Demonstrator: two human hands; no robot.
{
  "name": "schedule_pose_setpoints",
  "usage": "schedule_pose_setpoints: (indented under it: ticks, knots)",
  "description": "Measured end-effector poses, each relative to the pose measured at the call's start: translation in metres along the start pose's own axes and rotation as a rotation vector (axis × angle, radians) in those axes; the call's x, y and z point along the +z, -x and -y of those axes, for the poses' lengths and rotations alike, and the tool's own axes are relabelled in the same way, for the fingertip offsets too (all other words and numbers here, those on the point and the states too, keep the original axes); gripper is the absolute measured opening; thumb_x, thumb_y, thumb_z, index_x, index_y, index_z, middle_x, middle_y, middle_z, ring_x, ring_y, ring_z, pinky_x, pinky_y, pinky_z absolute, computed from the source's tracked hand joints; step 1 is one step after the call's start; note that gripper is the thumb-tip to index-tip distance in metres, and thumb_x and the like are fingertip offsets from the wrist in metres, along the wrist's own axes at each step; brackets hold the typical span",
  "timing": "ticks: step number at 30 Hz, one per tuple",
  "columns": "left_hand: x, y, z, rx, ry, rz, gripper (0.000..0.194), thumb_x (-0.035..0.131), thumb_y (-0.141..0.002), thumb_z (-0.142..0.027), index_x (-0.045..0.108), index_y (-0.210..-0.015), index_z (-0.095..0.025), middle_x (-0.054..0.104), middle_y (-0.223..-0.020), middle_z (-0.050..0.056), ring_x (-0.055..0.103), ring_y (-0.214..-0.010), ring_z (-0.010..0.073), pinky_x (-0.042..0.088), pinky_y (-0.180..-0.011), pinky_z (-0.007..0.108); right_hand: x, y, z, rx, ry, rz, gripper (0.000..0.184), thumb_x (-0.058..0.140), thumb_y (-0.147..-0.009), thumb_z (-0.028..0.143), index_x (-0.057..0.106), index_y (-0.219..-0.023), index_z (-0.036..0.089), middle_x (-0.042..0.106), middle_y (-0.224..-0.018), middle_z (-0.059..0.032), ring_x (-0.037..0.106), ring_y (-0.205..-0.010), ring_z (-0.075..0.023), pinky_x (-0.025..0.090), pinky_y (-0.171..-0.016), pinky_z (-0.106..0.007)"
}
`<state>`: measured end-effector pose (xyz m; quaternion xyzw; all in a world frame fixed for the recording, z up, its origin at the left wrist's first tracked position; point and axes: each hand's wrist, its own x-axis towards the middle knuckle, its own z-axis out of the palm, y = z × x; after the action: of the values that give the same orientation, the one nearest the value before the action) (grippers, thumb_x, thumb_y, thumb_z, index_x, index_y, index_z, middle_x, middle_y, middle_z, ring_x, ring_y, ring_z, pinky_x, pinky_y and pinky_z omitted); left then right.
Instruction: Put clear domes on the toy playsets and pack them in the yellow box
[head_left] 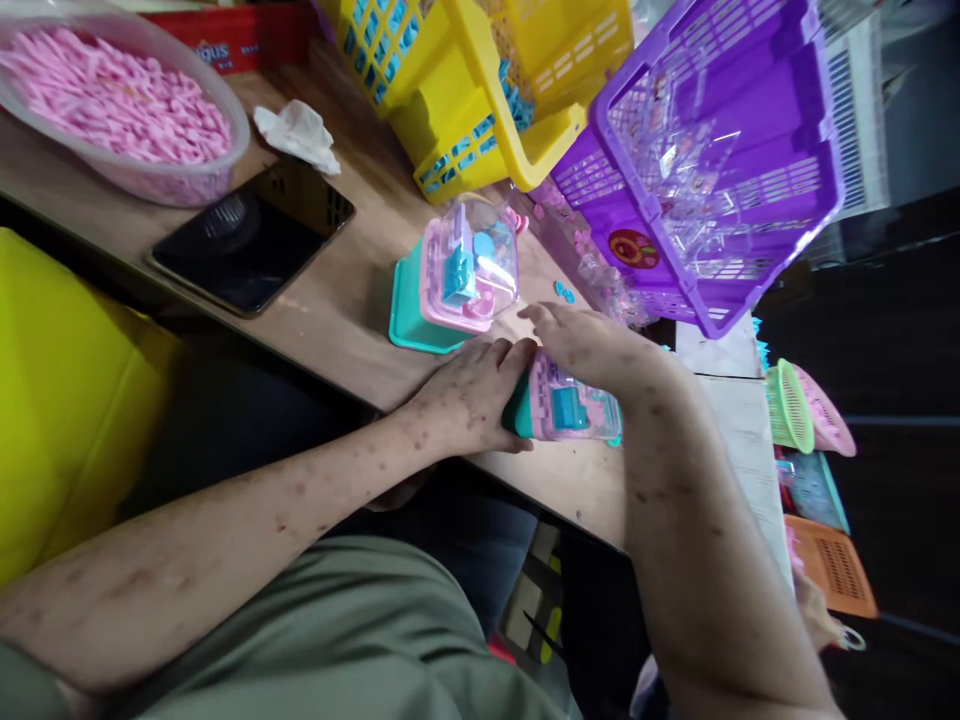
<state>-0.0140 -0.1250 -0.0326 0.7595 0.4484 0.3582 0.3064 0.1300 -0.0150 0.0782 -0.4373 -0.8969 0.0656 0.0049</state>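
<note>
Both my hands close around a small toy case [570, 408] with a teal base, pink inside and a clear lid, near the table's front edge. My left hand [469, 395] grips its teal end. My right hand [585, 345] lies over its top, fingers curled on it. A second, similar toy case [457, 275] stands just behind my hands, untouched.
On the wooden table [337, 310] lie a black phone [255, 235], a crumpled tissue [298, 133] and a clear bowl of pink pieces [112, 100]. A yellow basket [487, 80] and a purple basket [712, 150] stand behind. Small baskets [806, 410] sit at the right.
</note>
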Motion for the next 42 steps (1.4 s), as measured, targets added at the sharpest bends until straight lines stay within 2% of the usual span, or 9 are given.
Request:
schedule_pose_setpoints:
  ticks: [6, 13, 23, 28, 31, 34, 36, 38, 42]
  knots:
    - [-0.003, 0.0, 0.0, 0.023, 0.016, 0.016, 0.113, 0.104, -0.068, -0.053, 0.038, -0.154, -0.022, 0.067, -0.141, 0.016, 0.065, -0.135, 0.0444, 0.048, -0.12, 0.058, 0.007, 0.009, -0.011, -0.05, -0.008, 0.127, 0.026, 0.066, -0.103, 0.051, 0.077, -0.101, 0.028, 0.082, -0.109, -0.0094, 0.078, -0.111, -0.0359, 0.061, -0.108, -0.062]
    - [-0.003, -0.001, 0.0, -0.002, 0.066, 0.021, 0.114, 0.105, -0.067, -0.047, 0.039, -0.158, -0.023, 0.064, -0.146, 0.019, 0.066, -0.135, 0.0456, 0.051, -0.115, 0.058, 0.01, 0.018, 0.02, 0.315, -0.008, -0.248, 0.046, 0.053, -0.112, 0.067, 0.078, -0.111, 0.028, 0.081, -0.092, -0.0072, 0.077, -0.091, -0.032, 0.063, -0.099, -0.058]
    - [-0.001, 0.0, 0.005, 0.022, 0.069, 0.004, 0.116, 0.103, -0.066, -0.048, 0.04, -0.159, -0.02, 0.064, -0.15, 0.021, 0.063, -0.14, 0.0484, 0.054, -0.118, 0.063, 0.018, 0.019, 0.036, 0.317, 0.157, -0.398, 0.045, 0.049, -0.112, 0.058, 0.078, -0.109, 0.023, 0.079, -0.092, -0.0151, 0.076, -0.109, -0.0439, 0.059, -0.102, -0.072]
    - [0.001, 0.0, 0.001, 0.002, 0.036, 0.024, 0.117, 0.104, -0.068, -0.052, 0.04, -0.159, -0.016, 0.064, -0.152, 0.025, 0.064, -0.143, 0.0468, 0.053, -0.121, 0.064, -0.003, 0.017, 0.055, 0.383, 0.135, -0.317, 0.031, 0.06, -0.109, 0.046, 0.08, -0.111, 0.021, 0.082, -0.103, -0.0163, 0.078, -0.106, -0.0403, 0.063, -0.098, -0.063]
    - [-0.003, 0.012, -0.007, 0.033, 0.013, -0.026, 0.127, 0.108, -0.064, -0.055, 0.038, -0.162, -0.014, 0.058, -0.161, 0.028, 0.056, -0.154, 0.0475, 0.048, -0.129, 0.064, -0.017, 0.053, 0.058, 0.315, -0.037, -0.489, 0.033, 0.063, -0.108, 0.05, 0.079, -0.12, 0.023, 0.081, -0.117, -0.0136, 0.078, -0.107, -0.0337, 0.063, -0.104, -0.059]
    - [-0.023, 0.033, -0.012, 0.173, -0.036, -0.253, 0.104, 0.094, -0.085, -0.061, 0.041, -0.162, -0.017, 0.061, -0.159, 0.023, 0.058, -0.154, 0.0417, 0.05, -0.129, 0.061, -0.001, 0.111, 0.048, 0.308, -0.18, -0.683, 0.061, 0.071, -0.104, 0.065, 0.064, -0.154, 0.031, 0.067, -0.152, -0.0142, 0.071, -0.128, -0.0365, 0.058, -0.113, -0.066]
    - [-0.05, 0.043, -0.01, 0.222, -0.119, -0.466, 0.084, 0.082, -0.097, -0.062, 0.046, -0.161, -0.021, 0.064, -0.153, 0.02, 0.06, -0.15, 0.0403, 0.048, -0.13, 0.063, 0.025, 0.143, 0.042, 0.332, -0.304, -0.682, 0.092, 0.08, -0.096, 0.069, 0.044, -0.172, 0.033, 0.057, -0.164, -0.0164, 0.066, -0.139, -0.0416, 0.059, -0.113, -0.069]
    - [-0.082, 0.042, -0.001, 0.172, -0.234, -0.615, 0.092, 0.086, -0.091, -0.066, 0.047, -0.162, -0.023, 0.058, -0.159, 0.021, 0.051, -0.156, 0.0459, 0.039, -0.133, 0.07, 0.052, 0.156, 0.042, 0.33, -0.456, -0.599, 0.103, 0.085, -0.093, 0.064, 0.035, -0.177, 0.032, 0.057, -0.164, -0.0179, 0.069, -0.138, -0.0422, 0.062, -0.111, -0.066]
    - [-0.13, 0.016, 0.028, 0.046, -0.279, -0.384, 0.091, 0.09, -0.09, -0.059, 0.05, -0.163, -0.024, 0.054, -0.163, 0.018, 0.053, -0.155, 0.0434, 0.043, -0.133, 0.064, 0.078, 0.124, 0.051, 0.376, -0.596, -0.531, 0.1, 0.083, -0.096, 0.05, 0.031, -0.179, 0.026, 0.062, -0.162, -0.018, 0.067, -0.143, -0.0425, 0.06, -0.118, -0.064]
